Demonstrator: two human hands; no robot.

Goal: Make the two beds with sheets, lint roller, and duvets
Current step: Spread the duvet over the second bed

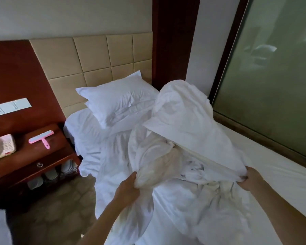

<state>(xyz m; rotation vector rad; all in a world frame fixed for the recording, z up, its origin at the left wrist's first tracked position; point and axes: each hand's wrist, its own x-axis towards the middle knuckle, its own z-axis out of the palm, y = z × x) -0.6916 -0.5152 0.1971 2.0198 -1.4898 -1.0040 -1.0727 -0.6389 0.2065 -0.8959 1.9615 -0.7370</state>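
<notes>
A white duvet (185,124) is bunched and lifted in a heap over the middle of the bed (276,167). My left hand (129,186) grips a fold of it at its lower left. My right hand (251,177) pinches its edge at the lower right. White pillows (117,101) lie stacked at the head of the bed, against the beige padded headboard (95,57). A pink lint roller (42,139) lies on the wooden nightstand (48,156) left of the bed. The sheet under the duvet is rumpled.
A phone (2,147) sits on the nightstand's left part, with slippers (51,174) on the shelf below. A frosted glass panel (272,76) runs along the bed's right side. Patterned floor (51,218) lies between nightstand and bed.
</notes>
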